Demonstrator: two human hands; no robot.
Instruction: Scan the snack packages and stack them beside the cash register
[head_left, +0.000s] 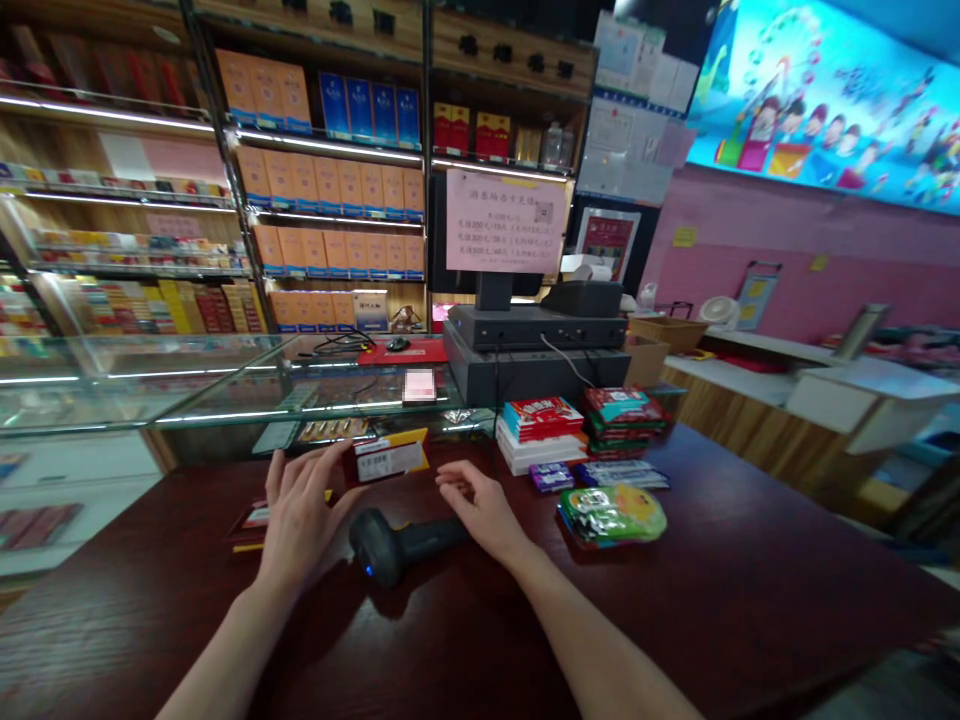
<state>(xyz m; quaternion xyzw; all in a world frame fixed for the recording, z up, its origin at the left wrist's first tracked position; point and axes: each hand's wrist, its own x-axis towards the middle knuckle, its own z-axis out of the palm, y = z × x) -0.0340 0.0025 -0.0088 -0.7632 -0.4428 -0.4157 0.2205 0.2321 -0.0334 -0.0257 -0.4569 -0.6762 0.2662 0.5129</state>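
My left hand (300, 515) is over the dark wooden counter (750, 580), fingers stretched, its fingertips touching a red and yellow carton (386, 457) with a white label, tipped up on its edge. My right hand (480, 510) hovers with fingers spread and slightly curled just right of a black handheld barcode scanner (394, 545), which lies on the counter between both hands. Neither hand grips the scanner.
Stacked snack packs (541, 425), a second pile (624, 410), small packets (600, 475) and a green bag (611, 512) lie to the right. A till with a screen (506, 225) stands behind. Glass display cases (150, 385) run left; shelves of cartons fill the back wall.
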